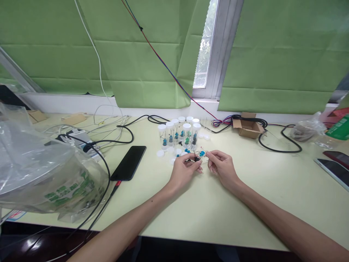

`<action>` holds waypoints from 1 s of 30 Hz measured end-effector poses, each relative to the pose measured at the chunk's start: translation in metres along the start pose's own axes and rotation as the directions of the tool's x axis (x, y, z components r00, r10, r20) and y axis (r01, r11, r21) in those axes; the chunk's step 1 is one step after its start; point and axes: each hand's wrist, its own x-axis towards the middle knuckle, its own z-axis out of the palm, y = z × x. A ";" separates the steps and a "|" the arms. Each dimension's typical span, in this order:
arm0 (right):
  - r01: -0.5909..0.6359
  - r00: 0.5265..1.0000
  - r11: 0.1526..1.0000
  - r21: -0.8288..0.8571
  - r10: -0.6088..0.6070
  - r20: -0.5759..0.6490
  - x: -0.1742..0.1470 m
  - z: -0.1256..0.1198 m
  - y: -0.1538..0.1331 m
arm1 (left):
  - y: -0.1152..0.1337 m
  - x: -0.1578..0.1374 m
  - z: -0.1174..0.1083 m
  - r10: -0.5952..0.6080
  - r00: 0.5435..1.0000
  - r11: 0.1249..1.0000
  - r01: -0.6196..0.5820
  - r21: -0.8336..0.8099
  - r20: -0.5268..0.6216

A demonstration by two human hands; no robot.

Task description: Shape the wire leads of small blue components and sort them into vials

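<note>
Both hands meet over the middle of the table. My left hand [185, 169] is closed in a pinch on a small black piece [196, 159] with a thin stem standing up. Just to its right, my right hand [223, 169] pinches the end of something thin and pale that reaches toward the black piece; its kind is too small to make out. Small blue pieces [201, 153] with thin stems lie right behind the fingers. Beyond them stand several clear vials [187, 135] with white caps, holding blue, green and dark pieces.
Loose white caps [160, 153] lie near the vials. A black phone [128, 163] and a large plastic bag [54, 174] are at left, among cables. At the back right are an open cardboard box [248, 128] and a black cable [280, 150]. More phones [334, 171] lie at the right edge.
</note>
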 end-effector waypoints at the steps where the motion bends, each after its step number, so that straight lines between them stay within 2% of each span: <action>1: -0.010 1.000 1.000 0.012 0.010 0.003 0.000 0.000 0.000 | 0.000 0.000 0.000 0.002 1.000 1.000 -0.002 0.001 -0.001; 14: -0.135 0.990 0.972 0.190 0.124 0.070 -0.003 0.006 -0.008 | -0.001 0.001 0.001 -0.041 0.999 0.998 0.041 -0.047 -0.004; 30: -0.307 0.949 0.850 0.428 0.238 0.208 0.001 0.003 -0.006 | 0.001 0.001 0.002 -0.081 0.997 0.989 0.079 -0.123 -0.012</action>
